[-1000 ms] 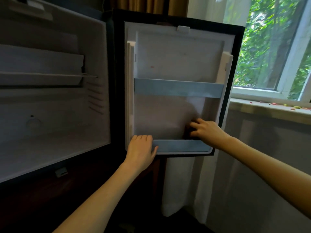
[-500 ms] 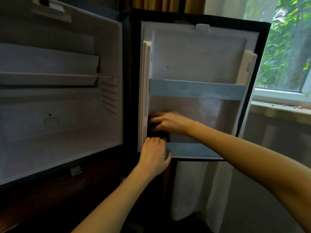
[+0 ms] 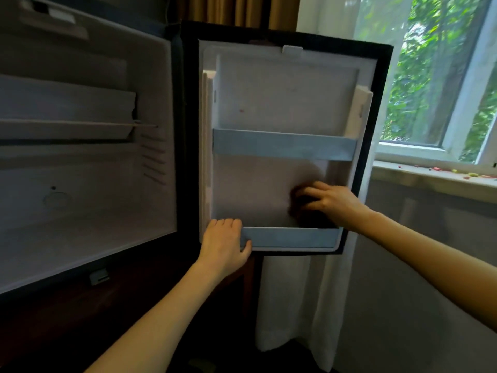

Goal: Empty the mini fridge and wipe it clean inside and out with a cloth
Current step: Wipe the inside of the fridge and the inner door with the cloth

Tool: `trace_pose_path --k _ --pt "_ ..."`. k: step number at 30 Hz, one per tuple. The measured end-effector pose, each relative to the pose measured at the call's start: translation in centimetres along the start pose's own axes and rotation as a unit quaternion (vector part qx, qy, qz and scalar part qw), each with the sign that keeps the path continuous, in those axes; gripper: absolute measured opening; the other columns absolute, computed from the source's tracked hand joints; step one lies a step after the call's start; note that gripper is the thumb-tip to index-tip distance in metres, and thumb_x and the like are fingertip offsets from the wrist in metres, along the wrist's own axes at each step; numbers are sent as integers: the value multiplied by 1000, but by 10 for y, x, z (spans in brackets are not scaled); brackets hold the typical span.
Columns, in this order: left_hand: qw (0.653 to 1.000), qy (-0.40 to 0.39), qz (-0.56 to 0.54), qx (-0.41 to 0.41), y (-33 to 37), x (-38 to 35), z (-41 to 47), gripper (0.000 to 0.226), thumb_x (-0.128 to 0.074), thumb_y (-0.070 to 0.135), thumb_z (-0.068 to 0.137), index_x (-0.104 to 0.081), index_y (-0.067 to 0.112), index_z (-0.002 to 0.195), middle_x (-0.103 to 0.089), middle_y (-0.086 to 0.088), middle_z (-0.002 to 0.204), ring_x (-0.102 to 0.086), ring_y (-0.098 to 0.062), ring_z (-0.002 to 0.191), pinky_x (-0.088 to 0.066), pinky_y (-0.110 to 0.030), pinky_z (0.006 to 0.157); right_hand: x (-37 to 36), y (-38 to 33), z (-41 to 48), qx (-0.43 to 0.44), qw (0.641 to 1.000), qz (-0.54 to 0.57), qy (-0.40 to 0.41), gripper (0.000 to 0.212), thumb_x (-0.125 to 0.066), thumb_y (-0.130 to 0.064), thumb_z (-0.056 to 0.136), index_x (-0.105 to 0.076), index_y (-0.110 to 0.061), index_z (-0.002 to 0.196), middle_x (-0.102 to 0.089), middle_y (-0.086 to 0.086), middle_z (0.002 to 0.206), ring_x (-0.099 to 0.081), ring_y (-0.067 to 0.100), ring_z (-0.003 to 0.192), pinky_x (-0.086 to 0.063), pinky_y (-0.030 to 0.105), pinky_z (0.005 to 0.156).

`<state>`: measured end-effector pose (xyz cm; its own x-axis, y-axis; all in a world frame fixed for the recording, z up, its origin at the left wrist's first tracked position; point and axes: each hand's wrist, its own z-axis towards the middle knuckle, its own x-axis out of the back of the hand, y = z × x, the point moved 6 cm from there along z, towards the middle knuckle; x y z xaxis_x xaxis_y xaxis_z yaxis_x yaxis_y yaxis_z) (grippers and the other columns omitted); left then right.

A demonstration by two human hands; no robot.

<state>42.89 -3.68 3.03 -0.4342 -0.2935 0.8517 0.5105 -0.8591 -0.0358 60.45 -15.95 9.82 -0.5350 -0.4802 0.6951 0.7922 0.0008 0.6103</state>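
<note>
White plastic lines the open mini fridge (image 3: pixel 80 211) we face, its door (image 3: pixel 282 98) swung wide to the right beside a window (image 3: pixel 430 76). Our right grip (image 3: pixel 333 203) presses a dark cloth (image 3: pixel 304 211) flat against the door's inner panel near its lower right corner, just above the lower rail (image 3: pixel 293 236). The fingers lie stretched across the bunched fabric rather than closed around it, and the thumb is hidden. Our left grip (image 3: pixel 223 243) holds the lower rail at the door's lower left corner, with the fingers hooked over the rail's top edge and the thumb against its pale blue front. A second pale blue rail, the upper rail (image 3: pixel 282 144), crosses the door at mid-height, well above both grips. Inside the cabinet, a thin shelf (image 3: pixel 67 125) runs across the upper half. A white curtain (image 3: pixel 301 305) hangs behind the door's lower edge, and small coloured bits dot the window sill (image 3: pixel 430 176).
</note>
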Motion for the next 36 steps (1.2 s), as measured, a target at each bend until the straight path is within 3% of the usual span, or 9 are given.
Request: trace_pose_path --k 3,6,11,16,19,25,29,33,36 --pt "1000 8 -10 3 1 1 -2 36 -43 46 94 -52 15 109 -60 -2 109 -55 -22 103 -34 -32 90 18 10 8 -115 990 -1 83 52 -91 -7 53 -72 -10 102 -63 18 118 -63 40 102 -57 45 48" --pt "1000 9 -4 7 2 2 -1 35 -42 44 95 -51 15 113 -59 -2 113 -54 -21 106 -34 -32 93 23 -2 37 -166 972 12 164 44 -83 0 67 -70 -7 108 -62 19 121 -62 40 103 -57 44 48" --pt "1000 3 16 17 5 0 2 36 -42 43 96 -50 14 116 -59 -5 117 -53 -24 110 -33 -34 95 20 -39 86 -109 968 4 225 42 -47 -9 82 -70 -13 116 -63 12 128 -62 37 108 -54 35 47" --pt "1000 13 8 13 2 -1 1 37 -43 42 96 -50 13 118 -58 -6 119 -52 -24 111 -32 -33 94 27 -73 129 -15 975 34 219 45 -40 -13 79 -73 -9 109 -66 13 123 -61 40 113 -57 47 75" --pt "1000 18 1 9 -1 -1 -1 39 -44 43 94 -50 14 119 -57 -5 120 -51 -24 113 -32 -32 94 23 -80 130 52 985 4 165 50 -36 -14 73 -73 -6 106 -66 17 121 -61 45 111 -53 53 81" --pt "1000 15 -7 1 -1 3 -4 36 -45 43 94 -51 15 116 -56 -4 118 -51 -23 111 -32 -31 95 -22 -89 97 202 973 64 -92 19 -60 -4 90 -71 -4 105 -48 8 146 -37 29 139 -41 44 107" --pt "1000 15 -18 4 -3 4 -5 34 -46 43 94 -51 16 114 -58 -2 116 -52 -21 110 -33 -29 93 -1 -64 73 168 976 70 -123 25 -57 -6 92 -70 -11 112 -38 -5 152 -23 14 145 -24 20 107" --pt "1000 2 -1 14 -2 4 -1 35 -45 43 94 -51 15 114 -58 -3 116 -53 -21 109 -34 -31 95 -3 -34 28 88 970 85 -208 27 -58 -10 92 -68 -18 116 -35 -11 153 -27 14 144 -45 32 101" --pt "999 -21 34 14 2 2 2 38 -44 44 95 -50 13 117 -58 -5 118 -54 -23 110 -35 -33 96 -4 -15 -3 48 959 43 -275 27 -57 -13 94 -68 -16 118 -40 -8 151 -30 14 142 -40 28 103"
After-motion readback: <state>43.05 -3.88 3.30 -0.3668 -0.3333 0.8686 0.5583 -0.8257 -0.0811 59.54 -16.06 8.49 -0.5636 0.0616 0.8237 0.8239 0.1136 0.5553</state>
